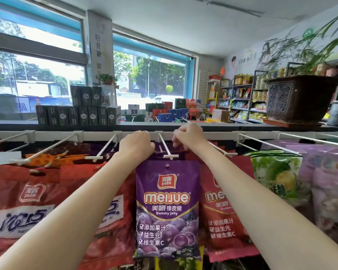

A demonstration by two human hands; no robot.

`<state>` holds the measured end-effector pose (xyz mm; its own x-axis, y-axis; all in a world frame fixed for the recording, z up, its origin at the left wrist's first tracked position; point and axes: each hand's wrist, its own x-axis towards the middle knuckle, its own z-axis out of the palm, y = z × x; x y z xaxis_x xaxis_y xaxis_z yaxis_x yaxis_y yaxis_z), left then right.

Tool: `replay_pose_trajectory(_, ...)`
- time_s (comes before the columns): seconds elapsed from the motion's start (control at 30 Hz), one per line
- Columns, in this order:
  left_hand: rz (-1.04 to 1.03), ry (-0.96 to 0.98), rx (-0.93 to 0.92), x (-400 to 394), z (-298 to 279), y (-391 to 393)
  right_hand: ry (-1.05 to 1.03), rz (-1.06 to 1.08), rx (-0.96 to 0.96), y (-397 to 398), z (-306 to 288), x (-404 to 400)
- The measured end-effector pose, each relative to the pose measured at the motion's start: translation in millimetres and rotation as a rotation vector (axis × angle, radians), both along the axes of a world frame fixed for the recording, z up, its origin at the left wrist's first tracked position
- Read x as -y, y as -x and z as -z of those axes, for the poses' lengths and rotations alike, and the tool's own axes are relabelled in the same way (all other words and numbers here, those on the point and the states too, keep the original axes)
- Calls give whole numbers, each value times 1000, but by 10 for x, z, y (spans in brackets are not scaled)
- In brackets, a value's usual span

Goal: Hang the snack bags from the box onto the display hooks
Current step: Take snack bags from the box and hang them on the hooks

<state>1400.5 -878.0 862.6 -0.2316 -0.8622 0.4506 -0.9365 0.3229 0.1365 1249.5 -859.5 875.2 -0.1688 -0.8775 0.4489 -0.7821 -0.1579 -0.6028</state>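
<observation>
1. Purple glossy plastic gummy-jelly bag (167,207) front and centre, dangling at the tip of the white wire display hook (165,146), its punched hole just under the hook's crossbar end.
2. Behind it, up the same hook, there's the dark purple top edge of another bag, and that's where both hands are busy.
3. Left hand (136,146) is up at the rail, fingers curled over; it appears to pinch that rear bag's top edge, though the fingertips are hidden, so I can't call the grip for certain.
4. Right hand (187,136) sits on the other side of the hook, fingers curled down at the same bag top. Looks like a pinch, but again the contact itself is out of sight.
5. Neighbours: a red gummy-jelly bag (222,211) hangs just to the right, a big red-and-white snack bag (25,203) to the left, green (275,172) and pale lilac bags (328,188) farther right.
6. Progress, by my reading: plenty of stock is already up, several hooks carry bags, and this purple row is mid-fill.
7. The box isn't in view, so how many bags are left to hang I can't say.
8. Beyond the rail: dark stacked cartons (78,112) by the window and a carved brown planter (299,98).
</observation>
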Motion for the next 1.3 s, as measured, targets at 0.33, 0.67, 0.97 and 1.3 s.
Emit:
replay_pose_trajectory(0.33, -21, -238, 319, 509, -53, 137, -497, -41, -459, -79, -41, 460)
replay_pose_trajectory(0.67, 56, -300, 146, 322, -184, 86, -408, -19, -390, -139, -117, 119)
replay_pose_trajectory(0.97, 156, 293, -15, -539, 309, -70, -10, -53, -291, -74, 193, -568)
replay_pose_trajectory(1.3, 148, 581, -5, -772, 1045, -318, 221, 176, -568, -90, 953, -943)
